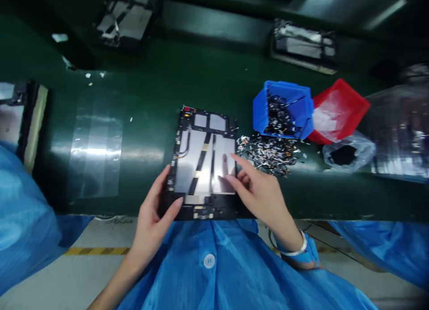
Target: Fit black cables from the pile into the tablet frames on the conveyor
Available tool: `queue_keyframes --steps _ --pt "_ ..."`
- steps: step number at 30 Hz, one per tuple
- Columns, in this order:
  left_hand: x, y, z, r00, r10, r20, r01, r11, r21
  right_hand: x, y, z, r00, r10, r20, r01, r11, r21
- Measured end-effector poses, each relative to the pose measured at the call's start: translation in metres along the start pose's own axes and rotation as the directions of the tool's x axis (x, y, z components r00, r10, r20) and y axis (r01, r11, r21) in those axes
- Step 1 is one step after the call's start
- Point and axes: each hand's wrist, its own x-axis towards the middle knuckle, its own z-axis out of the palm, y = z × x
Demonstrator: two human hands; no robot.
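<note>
An opened tablet chassis (203, 162) with silver shielding plates and black strips lies at the near edge of the dark green belt (144, 104). My left hand (156, 214) grips its near left corner, thumb on top and fingers along the edge. My right hand (259, 189) rests at its right side, index finger stretched onto the silver plate, the other fingers loosely curled. Nothing shows between the right fingers.
A pile of small black and silver parts (270, 153) lies right of the chassis. Behind it stand a blue bin (283, 109) of such parts and a red bin (338, 109). A clear bag (348, 156) lies further right. Other chassis (125, 19) sit at the back. Blue-gowned people flank both sides.
</note>
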Motion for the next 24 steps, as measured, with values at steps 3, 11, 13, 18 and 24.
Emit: queue_keyframes --steps 3,11,13,18,24 --pt "0.02 0.007 -0.013 0.992 -0.122 -0.041 0.108 0.962 -0.249 0.004 -0.006 -0.009 0.995 -0.073 -0.074 0.086 0.977 0.193" --pt "0.19 0.029 0.003 0.928 -0.307 -0.21 0.079 0.714 -0.696 0.01 0.066 -0.036 0.747 0.061 -0.662 -0.054 0.998 0.03" --pt "0.244 0.032 0.015 0.908 -0.373 -0.191 0.142 0.702 -0.698 0.009 0.088 -0.041 0.702 0.106 -0.704 -0.165 0.986 -0.016" --pt "0.334 0.042 0.033 0.878 -0.455 -0.148 0.272 0.729 -0.628 0.013 0.112 -0.045 0.684 0.305 -0.663 -0.411 0.912 -0.005" --pt "0.331 0.039 0.034 0.886 -0.271 -0.377 0.085 0.893 -0.442 0.023 0.117 -0.041 0.697 0.339 -0.632 -0.442 0.897 -0.005"
